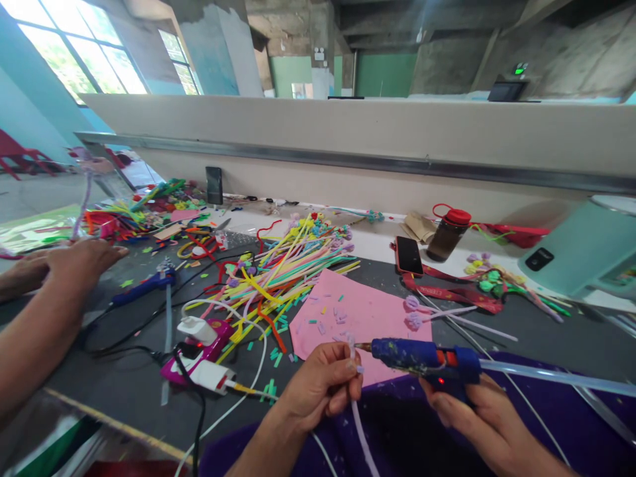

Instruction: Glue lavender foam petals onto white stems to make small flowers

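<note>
Currently we find L hand (pixel 330 384) pinching lilac stem (pixel 360 427) nr pink sheet (pixel 372 308), R hand (pixel 479 414) gripping blue glue gun (pixel 410 356), nozzle (pixel 364 346) at stem's top end (contact can't be told), w/ cut bits (pixel 340 318) on sheet, phone (pixel 409 255) and bottle (pixel 444 238) beyond, to R.

Glue gun (pixel 405 356): blue body, smudged with pale residue, orange-red parts near the back, small red light (pixel 441 381) lit. Lies nearly level in my right hand (pixel 489 414), metal nozzle (pixel 365 346) aimed left, long clear glue stick (pixel 556 376) poking out the rear. Lilac stem (pixel 361 434): thin, pale, pinched in my left fingertips, top end upright at the nozzle (touching or just beside, can't tell), lower part hanging below my hand, slanting right. Small lilac bit (pixel 360 369) at my fingertips too.
</note>
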The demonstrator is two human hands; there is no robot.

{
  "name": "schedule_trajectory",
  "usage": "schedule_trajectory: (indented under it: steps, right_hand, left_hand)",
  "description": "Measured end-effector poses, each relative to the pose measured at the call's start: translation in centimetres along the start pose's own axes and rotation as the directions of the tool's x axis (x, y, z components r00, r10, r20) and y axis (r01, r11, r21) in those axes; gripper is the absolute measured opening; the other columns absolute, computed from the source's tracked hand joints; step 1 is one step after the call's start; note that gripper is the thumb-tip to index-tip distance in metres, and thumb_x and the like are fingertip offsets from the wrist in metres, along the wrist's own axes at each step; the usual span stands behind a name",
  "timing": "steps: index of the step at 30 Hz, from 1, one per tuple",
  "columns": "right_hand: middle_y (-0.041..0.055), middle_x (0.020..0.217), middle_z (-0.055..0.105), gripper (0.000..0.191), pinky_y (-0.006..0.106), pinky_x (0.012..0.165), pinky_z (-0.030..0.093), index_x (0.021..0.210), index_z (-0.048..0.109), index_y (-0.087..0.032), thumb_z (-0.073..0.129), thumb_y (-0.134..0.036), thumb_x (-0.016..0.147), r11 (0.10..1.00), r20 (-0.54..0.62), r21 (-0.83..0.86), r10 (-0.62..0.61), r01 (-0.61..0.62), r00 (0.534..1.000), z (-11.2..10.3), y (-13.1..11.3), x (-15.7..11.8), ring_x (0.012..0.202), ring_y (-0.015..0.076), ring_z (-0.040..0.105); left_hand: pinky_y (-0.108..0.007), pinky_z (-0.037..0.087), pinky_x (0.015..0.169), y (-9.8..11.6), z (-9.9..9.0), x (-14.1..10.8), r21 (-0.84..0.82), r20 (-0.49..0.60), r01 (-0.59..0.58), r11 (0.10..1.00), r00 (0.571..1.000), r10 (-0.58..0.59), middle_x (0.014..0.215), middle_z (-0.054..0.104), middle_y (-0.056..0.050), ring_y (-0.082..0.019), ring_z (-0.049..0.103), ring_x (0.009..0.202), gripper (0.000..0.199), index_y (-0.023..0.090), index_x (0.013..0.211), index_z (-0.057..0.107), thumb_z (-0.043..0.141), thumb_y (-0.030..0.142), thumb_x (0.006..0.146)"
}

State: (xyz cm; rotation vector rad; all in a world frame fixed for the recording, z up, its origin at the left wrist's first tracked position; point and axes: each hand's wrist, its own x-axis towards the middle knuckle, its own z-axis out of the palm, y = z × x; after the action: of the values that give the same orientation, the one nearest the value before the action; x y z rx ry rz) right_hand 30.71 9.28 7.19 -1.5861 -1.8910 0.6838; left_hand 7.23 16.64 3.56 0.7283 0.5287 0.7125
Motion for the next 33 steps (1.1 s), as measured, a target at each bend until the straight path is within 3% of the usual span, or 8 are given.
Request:
schedule_trajectory:
  steps: [4, 9, 14, 19, 22, 25, 29, 33]
  right_hand:
    - [0.0031, 0.066, 0.06, 0.038, 0.023, 0.06, 0.046, 0.065, 0.058, -0.017, 0.04, -0.044, 0.085, 0.974, 0.042, 0.225, 0.014, -0.023, 0.999, -0.1, 0.1, 1.7, 0.062, 0.0152, 0.055]
    - [0.0025, 0.074, 0.06, 0.031, 0.023, 0.055, 0.043, 0.082, 0.061, -0.015, 0.049, -0.044, 0.081, 0.869, -0.024, 0.44, 0.262, -0.226, 0.965, 0.5, 0.9, 3.9, 0.063, 0.0147, 0.054]
    - [0.0006, 0.071, 0.062, 0.031, 0.021, 0.052, 0.041, 0.087, 0.061, -0.015, 0.055, -0.044, 0.078, 0.672, 0.133, 0.63, 0.4, -0.389, 0.907, 2.2, 2.4, 3.5, 0.06, 0.0129, 0.055]
    - [-0.0002, 0.066, 0.059, 0.03, 0.019, 0.05, 0.038, 0.088, 0.06, -0.013, 0.058, -0.04, 0.076, 0.597, 0.243, 0.664, 0.397, -0.45, 0.885, 3.4, 3.0, 3.1, 0.054, 0.0099, 0.052]
    - [0.0048, 0.087, 0.064, 0.035, 0.022, 0.061, 0.044, 0.102, 0.059, -0.013, 0.056, -0.037, 0.077, 0.656, 0.227, 0.637, 0.343, -0.406, 0.911, 3.2, 3.0, 3.2, 0.069, 0.0141, 0.058]
    - [0.0071, 0.105, 0.063, 0.041, 0.029, 0.077, 0.045, 0.112, 0.057, -0.016, 0.057, -0.036, 0.076, 0.839, 0.196, 0.442, 0.255, -0.318, 0.947, 2.3, 3.4, 3.2, 0.091, 0.0208, 0.058]
    - [0.0067, 0.095, 0.064, 0.03, 0.031, 0.075, 0.045, 0.103, 0.063, -0.018, 0.056, -0.031, 0.077, 0.995, 0.083, 0.0, 0.097, -0.097, 0.992, 0.6, 2.9, 3.3, 0.085, 0.0218, 0.06]
    - [0.0022, 0.078, 0.065, 0.016, 0.024, 0.066, 0.045, 0.087, 0.064, -0.019, 0.049, -0.024, 0.084, 0.995, 0.087, 0.059, -0.086, 0.081, 0.993, 0.3, -0.6, 4.0, 0.072, 0.0149, 0.06]
  left_hand:
    - [-0.012, 0.016, 0.024, 0.1, -0.1, 0.0, -0.016, -0.026, -0.043, 0.999, 0.999, 0.042, 0.046, 0.059, 0.0, -0.001, 0.03, 0.023, 0.018, 0.013, 0.067, 0.052, 0.063, 0.027, 0.072]
    - [-0.011, 0.015, 0.025, 0.2, -0.1, 0.0, -0.038, -0.008, -0.078, 0.996, 0.997, 0.078, 0.047, 0.058, 0.001, 0.0, 0.029, 0.023, 0.019, 0.014, 0.067, 0.05, 0.062, 0.027, 0.073]
    - [-0.012, 0.014, 0.025, 0.4, -0.1, -0.1, -0.026, 0.008, -0.051, 0.998, 0.999, 0.051, 0.048, 0.059, 0.001, 0.0, 0.031, 0.024, 0.02, 0.014, 0.067, 0.049, 0.062, 0.028, 0.073]
    - [-0.012, 0.015, 0.027, 0.4, -0.2, -0.2, -0.021, 0.008, -0.034, 0.999, 0.999, 0.034, 0.049, 0.06, 0.0, -0.001, 0.033, 0.025, 0.019, 0.013, 0.069, 0.051, 0.063, 0.028, 0.072]
    - [-0.012, 0.015, 0.027, 0.4, -0.1, -0.2, -0.032, -0.003, -0.039, 0.999, 0.999, 0.039, 0.048, 0.059, 0.0, -0.001, 0.033, 0.025, 0.019, 0.013, 0.069, 0.051, 0.063, 0.027, 0.072]
    - [-0.012, 0.014, 0.026, 0.5, 0.2, -0.1, -0.058, -0.027, -0.05, 0.997, 0.998, 0.048, 0.048, 0.059, 0.001, 0.0, 0.031, 0.024, 0.02, 0.013, 0.066, 0.051, 0.063, 0.027, 0.072]
    - [-0.012, 0.014, 0.026, 0.5, 0.8, 0.1, -0.053, -0.045, 0.004, 0.999, 0.999, -0.006, 0.046, 0.056, 0.002, 0.001, 0.031, 0.024, 0.023, 0.012, 0.061, 0.051, 0.063, 0.028, 0.072]
    - [-0.013, 0.013, 0.026, 0.4, 1.1, 0.3, -0.038, -0.053, 0.036, 0.999, 0.998, -0.038, 0.045, 0.056, 0.002, 0.001, 0.03, 0.023, 0.025, 0.012, 0.06, 0.051, 0.064, 0.03, 0.071]
